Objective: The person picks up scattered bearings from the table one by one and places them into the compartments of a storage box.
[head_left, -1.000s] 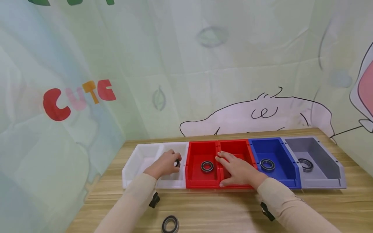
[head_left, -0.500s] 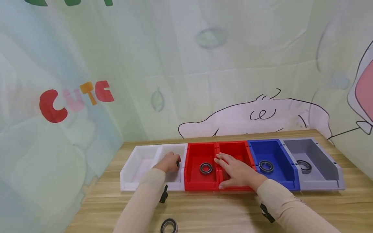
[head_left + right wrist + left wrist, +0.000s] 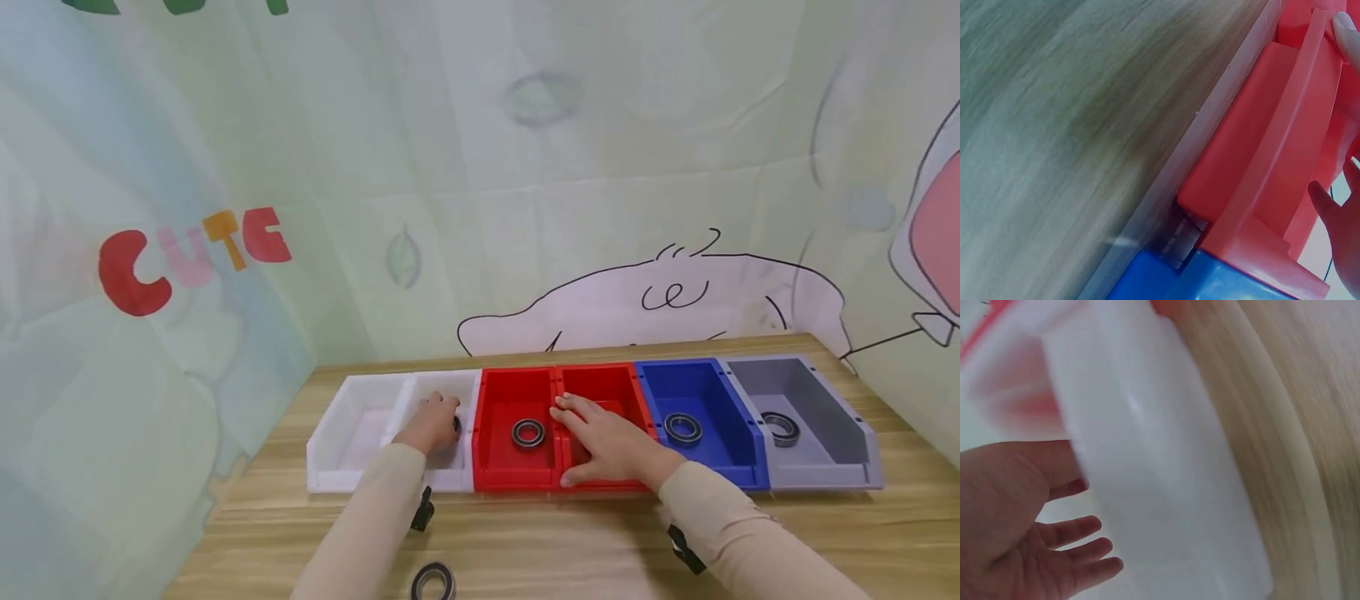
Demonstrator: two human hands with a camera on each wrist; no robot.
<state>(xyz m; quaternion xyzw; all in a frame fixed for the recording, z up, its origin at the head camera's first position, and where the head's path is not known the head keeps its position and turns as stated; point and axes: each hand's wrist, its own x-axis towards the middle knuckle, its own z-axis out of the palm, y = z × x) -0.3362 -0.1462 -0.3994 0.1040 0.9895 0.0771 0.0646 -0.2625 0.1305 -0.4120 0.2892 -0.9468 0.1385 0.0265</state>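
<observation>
In the head view my left hand [image 3: 431, 423] reaches down into the second white bin [image 3: 453, 478] from the left. It pinches a ball bearing [image 3: 457, 424], mostly hidden by the hand. In the left wrist view the other fingers [image 3: 1088, 550] are loosely extended, and the bin's front wall covers the thumb and index tips. My right hand [image 3: 611, 440] lies spread over the right red bin [image 3: 611, 379], its fingertips at the divider between the two red bins. A second bearing [image 3: 528, 434] lies flat in the left red bin [image 3: 517, 478].
A bearing [image 3: 683, 428] lies in the blue bin [image 3: 731, 467], and another bearing [image 3: 782, 429] in the grey bin [image 3: 828, 473]. A loose bearing [image 3: 433, 582] is on the wooden table [image 3: 525, 542] near me. The leftmost white bin [image 3: 333, 479] joins the row. A printed curtain [image 3: 420, 167] hangs behind.
My left hand has moved lower and deeper into the second white bin with the bearing, its wrist turning. The right hand stays on the red bins. The head view has shifted slightly.
</observation>
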